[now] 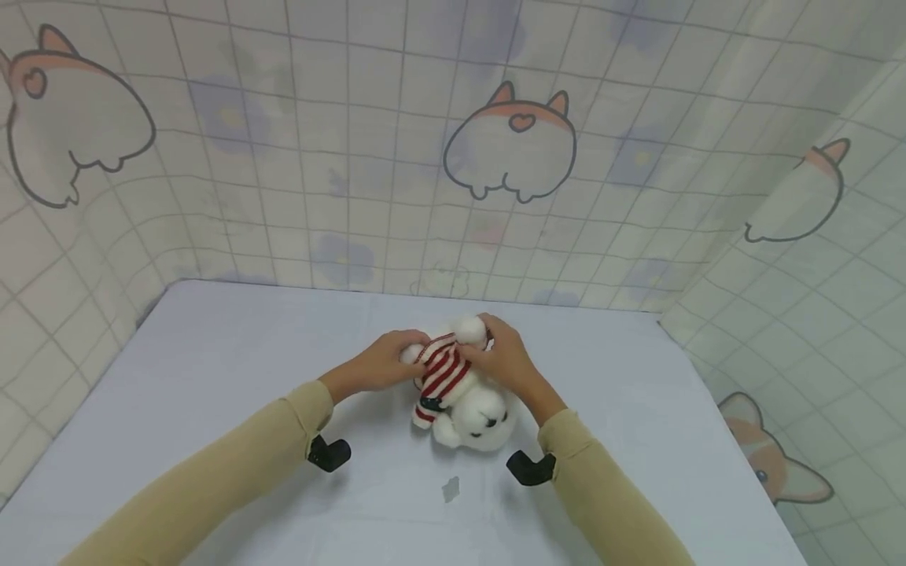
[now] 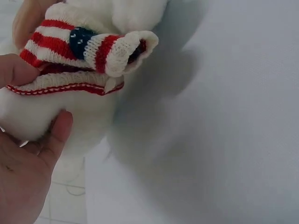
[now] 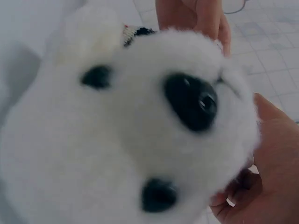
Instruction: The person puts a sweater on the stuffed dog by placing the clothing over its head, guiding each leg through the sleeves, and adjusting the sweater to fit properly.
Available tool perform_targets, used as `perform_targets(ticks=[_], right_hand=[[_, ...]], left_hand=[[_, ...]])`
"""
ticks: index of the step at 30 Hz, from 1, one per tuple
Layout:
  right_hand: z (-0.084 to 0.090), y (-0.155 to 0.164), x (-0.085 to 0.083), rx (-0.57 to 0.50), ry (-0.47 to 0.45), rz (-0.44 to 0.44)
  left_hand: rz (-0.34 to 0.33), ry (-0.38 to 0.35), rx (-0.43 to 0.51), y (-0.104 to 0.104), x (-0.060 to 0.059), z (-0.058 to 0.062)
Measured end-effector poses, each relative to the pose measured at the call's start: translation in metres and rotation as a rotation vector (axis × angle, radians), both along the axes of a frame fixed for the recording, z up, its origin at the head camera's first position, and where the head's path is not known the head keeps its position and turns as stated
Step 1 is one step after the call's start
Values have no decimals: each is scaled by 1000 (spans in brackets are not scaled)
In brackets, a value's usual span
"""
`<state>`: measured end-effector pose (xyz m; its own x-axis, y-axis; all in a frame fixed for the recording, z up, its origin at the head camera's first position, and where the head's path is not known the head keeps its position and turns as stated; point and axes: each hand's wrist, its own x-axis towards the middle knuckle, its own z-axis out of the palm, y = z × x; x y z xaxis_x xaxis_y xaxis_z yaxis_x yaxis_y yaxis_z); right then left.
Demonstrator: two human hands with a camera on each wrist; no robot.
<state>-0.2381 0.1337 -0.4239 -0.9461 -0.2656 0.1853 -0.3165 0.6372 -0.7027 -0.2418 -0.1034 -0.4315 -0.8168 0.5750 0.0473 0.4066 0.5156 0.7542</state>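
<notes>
White plush fills most of what I see: a small stuffed bear (image 1: pixel 470 409) lies on its back near the middle of the pale lavender counter (image 1: pixel 212 377), its head towards me and its legs pointing at the far wall. It wears a red-and-white striped knitted sweater (image 1: pixel 442 369) with a dark blue patch on the sleeve.

My left hand (image 1: pixel 382 363) grips the bear's lower body from the left; the left wrist view shows my thumb (image 2: pixel 56 133) pressed into the white fur just below the sweater's ribbed hem (image 2: pixel 60 86), and another fingertip (image 2: pixel 14 70) pinching that hem against the body. The empty knitted sleeve (image 2: pixel 117 51) sticks out to the side there, open at its cuff.

My right hand (image 1: pixel 506 358) curls round the bear from the right, fingers over the far end by a round white foot (image 1: pixel 469 330). In the right wrist view the bear's face (image 3: pixel 140 130) is close up, with black eyes and a black nose, and my palm (image 3: pixel 275 158) cups the side of the head.

Tan sleeves (image 1: pixel 269 448) cover both forearms, each with a black wrist mount (image 1: pixel 327 453). A cartoon-printed checked curtain (image 1: pixel 453 157) stands behind and to the sides of the counter.
</notes>
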Motion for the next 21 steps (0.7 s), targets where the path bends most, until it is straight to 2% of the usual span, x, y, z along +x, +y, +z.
perform_targets(ticks=[4, 8, 11, 17, 21], right_hand=[[7, 7, -1, 5, -44, -9], [12, 14, -1, 66, -76, 93], [13, 19, 1, 72, -101, 164], [8, 26, 3, -9, -172, 189], [4, 29, 5, -78, -230, 197]], left_hand=[[24, -7, 23, 1, 2, 9], [55, -23, 19, -1, 1, 17], [54, 0, -4, -2, -2, 20], [75, 41, -17, -1, -9, 27], [80, 98, 16, 2, -10, 34]])
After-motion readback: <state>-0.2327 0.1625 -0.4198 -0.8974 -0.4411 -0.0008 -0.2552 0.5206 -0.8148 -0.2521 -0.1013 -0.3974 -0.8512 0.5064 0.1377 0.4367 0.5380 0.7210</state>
